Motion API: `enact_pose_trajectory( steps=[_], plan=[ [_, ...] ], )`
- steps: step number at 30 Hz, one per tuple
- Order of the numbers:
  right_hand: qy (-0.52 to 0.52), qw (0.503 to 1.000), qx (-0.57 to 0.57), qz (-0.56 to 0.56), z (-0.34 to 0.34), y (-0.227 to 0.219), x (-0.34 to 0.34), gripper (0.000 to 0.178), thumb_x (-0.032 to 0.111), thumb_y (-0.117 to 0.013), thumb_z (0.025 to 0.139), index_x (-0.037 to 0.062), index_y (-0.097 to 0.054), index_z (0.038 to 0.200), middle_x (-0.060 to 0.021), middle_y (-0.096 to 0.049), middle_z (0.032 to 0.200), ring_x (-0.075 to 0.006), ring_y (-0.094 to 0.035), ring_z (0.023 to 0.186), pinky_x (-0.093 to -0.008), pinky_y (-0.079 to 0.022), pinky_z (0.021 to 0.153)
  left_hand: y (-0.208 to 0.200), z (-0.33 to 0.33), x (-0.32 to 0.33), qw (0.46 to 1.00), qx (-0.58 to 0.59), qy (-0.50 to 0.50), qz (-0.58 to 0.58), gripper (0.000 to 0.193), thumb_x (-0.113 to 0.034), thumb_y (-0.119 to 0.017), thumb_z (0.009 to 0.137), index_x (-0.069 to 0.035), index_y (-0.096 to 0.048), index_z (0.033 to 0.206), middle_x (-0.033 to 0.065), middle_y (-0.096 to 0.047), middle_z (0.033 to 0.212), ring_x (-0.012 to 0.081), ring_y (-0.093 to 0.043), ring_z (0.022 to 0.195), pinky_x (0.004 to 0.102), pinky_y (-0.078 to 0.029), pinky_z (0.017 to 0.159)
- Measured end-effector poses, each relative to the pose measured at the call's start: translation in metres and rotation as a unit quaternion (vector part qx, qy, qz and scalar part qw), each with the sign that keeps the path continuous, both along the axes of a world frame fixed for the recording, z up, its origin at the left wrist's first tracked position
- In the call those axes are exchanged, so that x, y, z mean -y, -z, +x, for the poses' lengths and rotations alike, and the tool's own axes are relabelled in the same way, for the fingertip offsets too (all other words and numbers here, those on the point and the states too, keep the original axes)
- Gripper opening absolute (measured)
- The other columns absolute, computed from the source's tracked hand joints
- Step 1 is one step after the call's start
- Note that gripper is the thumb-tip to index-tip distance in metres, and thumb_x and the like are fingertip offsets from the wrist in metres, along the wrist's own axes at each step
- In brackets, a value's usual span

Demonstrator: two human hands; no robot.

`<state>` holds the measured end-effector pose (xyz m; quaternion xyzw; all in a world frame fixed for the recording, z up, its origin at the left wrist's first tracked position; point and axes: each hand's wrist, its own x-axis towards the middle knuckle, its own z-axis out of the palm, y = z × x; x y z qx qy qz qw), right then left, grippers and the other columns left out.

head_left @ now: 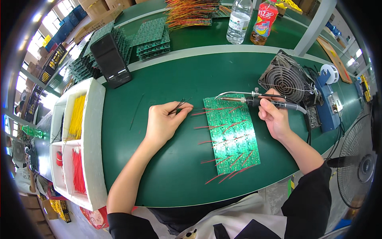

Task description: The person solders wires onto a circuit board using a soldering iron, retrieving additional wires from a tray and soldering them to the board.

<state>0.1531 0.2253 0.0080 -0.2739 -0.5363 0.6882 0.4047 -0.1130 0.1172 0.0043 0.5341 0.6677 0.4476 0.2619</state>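
Observation:
My left hand [161, 121] is closed in a pinch on a small bunch of black wires [183, 102], just left of the green circuit board panel [230, 148]. One wire end reaches toward the panel's upper left edge. My right hand [275, 119] grips a soldering iron [283, 104] with a thin curved metal tube fixed along its top. The iron's tip is over the panel's top edge; whether it touches cannot be made out. Several red wires [207, 127] stick out from the panel in rows. A loose black wire [137, 112] lies left of my left hand.
A white foam box [94, 147] with yellow and red wires stands at the left. Behind are a black phone [110, 60], stacked circuit boards [153, 36] and two bottles [239, 24]. At the right are a fume fan [284, 77], a blue soldering unit [327, 99] and a standing fan [358, 163].

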Motion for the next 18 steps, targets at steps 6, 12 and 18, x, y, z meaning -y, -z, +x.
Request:
enact_pose_trajectory(
  steps=[6,12,18],
  plan=[
    [0.001,1.000,-0.015,0.011,-0.0006,0.0033,-0.0005,0.014,0.011,-0.060,0.081,0.0054,-0.047,0.080,0.0001,-0.046,0.059,-0.0053,-0.042,0.050,-0.0193,-0.029,0.043,0.0011,0.0027,-0.0013,0.999,0.035,0.008,0.015,0.009,-0.002,-0.062,0.079,0.003,-0.066,0.086,-0.0019,-0.060,0.069,0.0001,-0.043,0.059,0.0151,-0.034,0.051],
    [-0.001,1.000,0.008,0.017,0.0006,0.0060,-0.0020,0.016,0.011,-0.061,0.080,0.0049,-0.046,0.079,-0.0012,-0.049,0.058,-0.0042,-0.042,0.047,-0.0172,-0.027,0.039,0.0025,0.0027,-0.0009,0.999,0.024,0.010,0.022,0.010,0.000,-0.062,0.079,0.004,-0.066,0.086,-0.0008,-0.061,0.070,0.0001,-0.045,0.060,0.0146,-0.035,0.052],
    [0.016,0.999,0.024,0.037,0.0064,0.0004,0.0025,0.016,0.011,-0.062,0.079,0.0040,-0.047,0.080,-0.0030,-0.051,0.057,-0.0039,-0.041,0.044,-0.0165,-0.027,0.038,-0.0040,0.0073,-0.0014,0.999,0.031,0.016,0.015,0.010,0.001,-0.062,0.079,0.004,-0.066,0.087,-0.0017,-0.061,0.070,-0.0010,-0.042,0.058,0.0135,-0.032,0.050]
  ],
)
